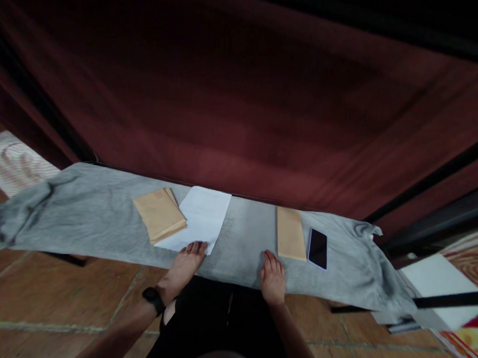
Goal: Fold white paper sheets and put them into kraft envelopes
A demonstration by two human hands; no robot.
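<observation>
My left hand (189, 260) lies flat with its fingertips on the lower edge of a white sheet of paper (205, 214). A small pile of brown paper envelopes (159, 215) overlaps the sheet's left side. My right hand (273, 277) rests palm down on the grey cloth, its fingers stretched out and holding nothing. Just beyond it, to the right, lies another brown envelope (291, 234), apart from the fingers. Next to that envelope is a smartphone (318, 249) with a dark screen and a pale purple edge.
A grey cloth (101, 214) covers the long narrow bench in front of me, rumpled at both ends. Behind it rises a dark red panel (242, 120) with black bars. Tiled floor (97, 289) shows below. A white board (441, 286) stands at the right.
</observation>
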